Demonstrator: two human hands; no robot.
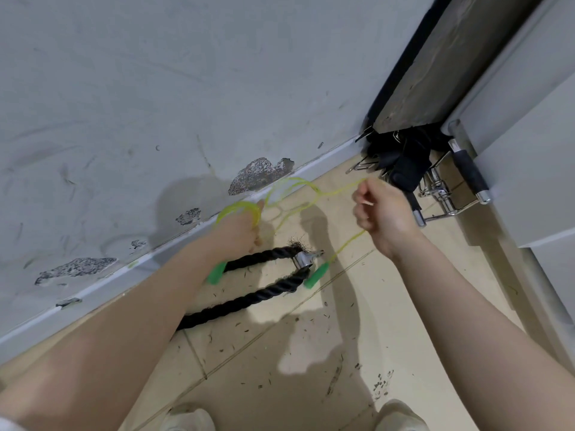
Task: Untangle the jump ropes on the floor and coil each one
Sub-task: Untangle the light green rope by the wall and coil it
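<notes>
A thin yellow-green jump rope point(294, 194) hangs in the air between my hands. My left hand point(241, 231) grips several coiled loops of it, and one green handle point(216, 272) pokes out below my forearm. My right hand point(381, 209) is a fist pinching the rope's free stretch, which runs down to the second green handle point(315, 275) dangling near the floor. Loose loops hang between both hands in front of the wall.
A thick black rope point(264, 293) with a metal clamp point(303, 259) lies on the beige tiled floor below my hands. Black straps and chrome cable-machine handles point(435, 188) are piled in the corner at right. A scuffed grey wall stands ahead; my shoes show at the bottom.
</notes>
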